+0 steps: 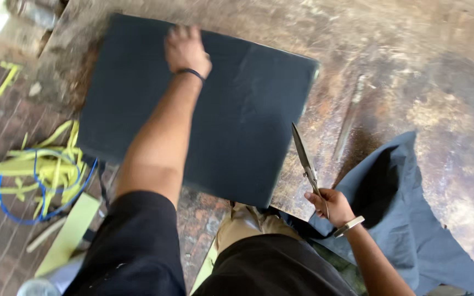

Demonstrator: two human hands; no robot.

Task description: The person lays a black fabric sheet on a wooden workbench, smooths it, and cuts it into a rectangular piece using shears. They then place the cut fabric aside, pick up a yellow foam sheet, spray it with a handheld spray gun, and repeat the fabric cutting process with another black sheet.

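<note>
Head view: left hand spread flat, pressing a dark fabric-covered panel lying on the worn bench. Right hand clenched around scissors, blades upward, beside loose grey cloth.

- Flat panel lies on the worktable, its near-left part overhanging the table edge.
- Left hand rests on the panel's far edge.
- Right hand is just right of the panel's near corner and holds 1 pair of shears, blades pointing away.
- Cloth lies right of the shears, on the table.
- Tangle of strips and cord lies on the floor, left of the panel.
</note>
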